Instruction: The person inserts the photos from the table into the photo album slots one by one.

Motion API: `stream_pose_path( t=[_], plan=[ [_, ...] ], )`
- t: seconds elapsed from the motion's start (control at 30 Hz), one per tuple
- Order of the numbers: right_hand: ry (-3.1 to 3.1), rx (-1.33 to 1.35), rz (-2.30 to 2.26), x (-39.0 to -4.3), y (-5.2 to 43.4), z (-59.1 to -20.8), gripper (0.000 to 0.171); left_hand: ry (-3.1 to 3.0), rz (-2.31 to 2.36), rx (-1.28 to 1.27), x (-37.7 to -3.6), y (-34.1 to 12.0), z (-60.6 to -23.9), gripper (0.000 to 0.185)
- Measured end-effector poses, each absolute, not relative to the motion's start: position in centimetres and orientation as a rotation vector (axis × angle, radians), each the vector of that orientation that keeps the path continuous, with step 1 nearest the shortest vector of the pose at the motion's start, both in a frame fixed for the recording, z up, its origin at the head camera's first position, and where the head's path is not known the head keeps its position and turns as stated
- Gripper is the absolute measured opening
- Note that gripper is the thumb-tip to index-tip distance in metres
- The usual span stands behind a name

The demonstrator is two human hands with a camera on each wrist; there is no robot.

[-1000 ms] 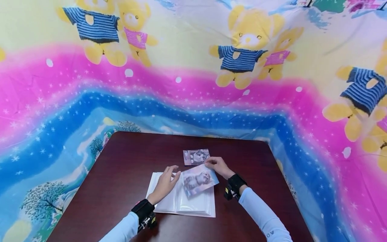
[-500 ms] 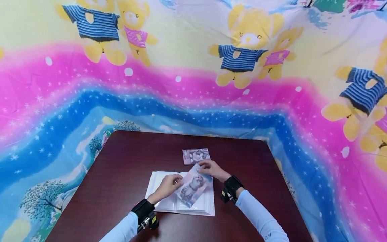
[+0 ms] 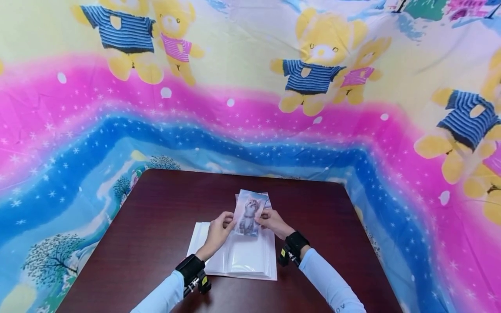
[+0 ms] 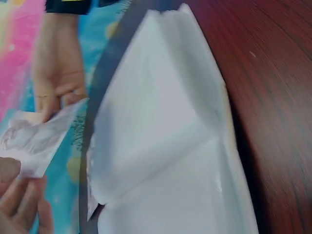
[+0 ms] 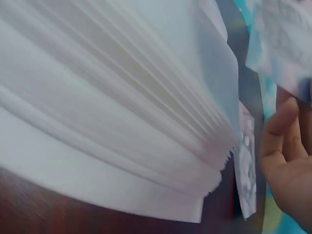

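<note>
Both hands hold a kitten photo [image 3: 249,213] upright in portrait above the far edge of an open white album [image 3: 235,258]. My left hand [image 3: 228,222] pinches the photo's left edge and my right hand [image 3: 264,216] pinches its right edge. The left wrist view shows the photo [image 4: 35,138] between the right hand [image 4: 57,73] and my left fingertips [image 4: 19,202], with the album pages [image 4: 161,146] below. In the right wrist view the fanned album pages [image 5: 112,97] fill the frame, and the right fingers [image 5: 286,161] sit under the photo [image 5: 282,36].
A second photo [image 3: 265,198] lies on the dark red table [image 3: 156,208] just beyond the album, mostly hidden behind the held one; it also shows at the album's corner [image 5: 246,180]. A bright bear-print cloth [image 3: 250,87] hangs around the table on all far sides.
The photo has turned from slanted and flat over the album to upright portrait. My left hand left the album page and took the photo's left edge; the right hand shifted slightly left.
</note>
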State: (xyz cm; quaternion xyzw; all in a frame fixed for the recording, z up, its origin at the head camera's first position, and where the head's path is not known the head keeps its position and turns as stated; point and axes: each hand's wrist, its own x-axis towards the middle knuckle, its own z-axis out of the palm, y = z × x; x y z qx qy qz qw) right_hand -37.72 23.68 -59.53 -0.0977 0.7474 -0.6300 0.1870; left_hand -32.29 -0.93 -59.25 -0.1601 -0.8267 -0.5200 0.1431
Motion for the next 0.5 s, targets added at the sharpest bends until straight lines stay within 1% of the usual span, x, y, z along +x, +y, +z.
stream_pose_path(
  t=[0.1,0.17,0.27,0.37,0.43,0.5],
  plan=[
    [2.174,-0.199,-1.845,-38.4,23.7,-59.2,0.011,-2.471,-1.335,-0.511,-32.1,-0.9,-60.1,0.024],
    [2.217,-0.120,-1.919,-39.0,23.7,-58.9,0.008,-2.539,-1.155,-0.618,-31.9,-0.8,-60.8,0.027],
    [2.248,-0.014,-2.014,-39.6,23.4,-58.7,0.011,-2.593,-0.855,-0.902,-31.7,-0.5,-61.7,0.037],
    [2.236,0.036,-2.053,-40.0,22.9,-59.0,0.007,-2.613,-0.622,-1.172,-31.8,-0.1,-62.1,0.048],
    [2.211,0.043,-2.055,-40.2,22.5,-59.4,0.013,-2.657,-0.538,-1.279,-31.9,0.2,-62.3,0.056],
    [2.185,0.048,-2.051,-40.3,22.1,-59.8,0.017,-2.715,-0.479,-1.321,-32.1,0.3,-62.4,0.060]
  ],
)
